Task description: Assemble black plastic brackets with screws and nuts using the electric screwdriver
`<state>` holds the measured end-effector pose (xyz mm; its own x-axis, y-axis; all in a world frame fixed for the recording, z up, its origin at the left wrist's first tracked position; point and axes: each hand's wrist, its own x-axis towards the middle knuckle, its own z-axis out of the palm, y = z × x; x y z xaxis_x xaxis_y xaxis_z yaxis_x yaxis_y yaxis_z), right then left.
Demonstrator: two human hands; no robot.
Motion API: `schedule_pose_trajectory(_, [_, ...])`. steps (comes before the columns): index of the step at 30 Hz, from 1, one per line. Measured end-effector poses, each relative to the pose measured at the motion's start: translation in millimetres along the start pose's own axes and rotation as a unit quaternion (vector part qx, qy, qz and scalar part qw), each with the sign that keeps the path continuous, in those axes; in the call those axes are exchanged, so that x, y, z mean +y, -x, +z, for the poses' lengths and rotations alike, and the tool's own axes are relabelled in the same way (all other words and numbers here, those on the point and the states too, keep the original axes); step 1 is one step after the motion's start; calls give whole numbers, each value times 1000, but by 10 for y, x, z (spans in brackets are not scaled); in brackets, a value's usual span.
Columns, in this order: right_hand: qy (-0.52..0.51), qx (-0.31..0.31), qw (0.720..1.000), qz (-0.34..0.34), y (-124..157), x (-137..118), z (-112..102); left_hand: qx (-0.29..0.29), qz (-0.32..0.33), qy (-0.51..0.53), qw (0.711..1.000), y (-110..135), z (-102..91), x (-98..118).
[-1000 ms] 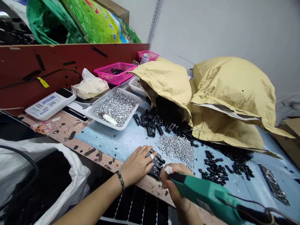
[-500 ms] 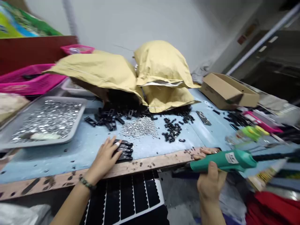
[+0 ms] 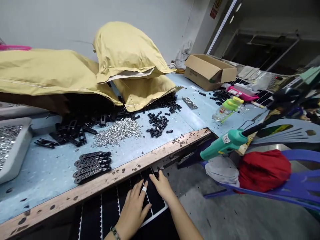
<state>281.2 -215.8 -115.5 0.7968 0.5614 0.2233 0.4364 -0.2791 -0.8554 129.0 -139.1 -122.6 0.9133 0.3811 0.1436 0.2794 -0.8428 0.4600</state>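
Note:
My left hand (image 3: 133, 206), with a white band on one finger and a beaded bracelet, lies spread over a black panel (image 3: 123, 195) with white scalloped dividers below the table edge. Beside it, my right hand (image 3: 162, 186) reaches to the panel's far corner, thumb and forefinger apart; its other fingers are partly hidden. A green power screwdriver (image 3: 225, 143) hangs free at the right, clear of both hands. On the table, several black slotted strips (image 3: 92, 165) lie in a neat row near the wooden edge.
Silver pins (image 3: 120, 131) and small black parts (image 3: 158, 124) lie in piles. Behind them slump yellow sacks (image 3: 130, 50). A grey tray (image 3: 23, 146) is at left; a cardboard box (image 3: 203, 75), bottle (image 3: 227, 108) and blue chair (image 3: 300, 166) are at right.
My left hand has left the black strips and come down onto the panel. My right hand has let go of the screwdriver and moved left to the panel. The view has turned right.

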Motion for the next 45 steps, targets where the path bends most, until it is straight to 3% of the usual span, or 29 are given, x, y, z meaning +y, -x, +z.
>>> schedule_pose_trajectory(3, [52, -53, 995, 65, -48, 26, 106, -4, -6, 28, 1000, 28, 74, -16])
schedule_pose_trajectory(9, [140, -122, 968, 168, -152, -71, 103, -6, -13, 33, 999, -26, -14, -1])
schedule_pose_trajectory(14, [190, -141, 950, 203, -298, -92, 185, -8, -11, 46, 999, -22, -6, -22])
schedule_pose_trajectory(19, [193, -153, 949, 198, -459, 104, 244, -36, -26, 26, 999, -46, -5, -2])
schedule_pose_trajectory(26, [123, -71, 980, 142, -601, 479, -50, -69, -59, 43, 995, -84, -10, -34])
schedule_pose_trajectory(31, [116, 21, 989, 92, -455, 426, -525, -72, -104, 161, 979, -90, -345, 84])
schedule_pose_trajectory(33, [117, 23, 991, 54, -324, 239, -632, -91, -147, 278, 945, -104, -570, 205])
schedule_pose_trajectory(34, [113, 13, 993, 31, -259, 110, -636, -117, -181, 350, 912, -118, -687, 273])
schedule_pose_trajectory(36, [98, -20, 994, -46, -155, -204, -540, -183, -268, 514, 794, -166, -914, 392])
schedule_pose_trajectory(38, [91, -51, 973, -208, -108, -561, -340, -197, -297, 669, 652, -224, -1127, 455])
schedule_pose_trajectory(39, [90, -64, 949, -295, -107, -746, -224, -172, -295, 732, 589, -247, -1230, 458])
schedule_pose_trajectory(41, [75, -85, 893, -435, -140, -1102, -6, -84, -293, 810, 501, -257, -1433, 414])
schedule_pose_trajectory(43, [50, -115, 863, -489, -201, -1411, 150, 21, -319, 825, 467, -205, -1637, 326])
schedule_pose_trajectory(45, [26, -164, 843, -512, -276, -1647, 232, 113, -340, 794, 492, -99, -1836, 221])
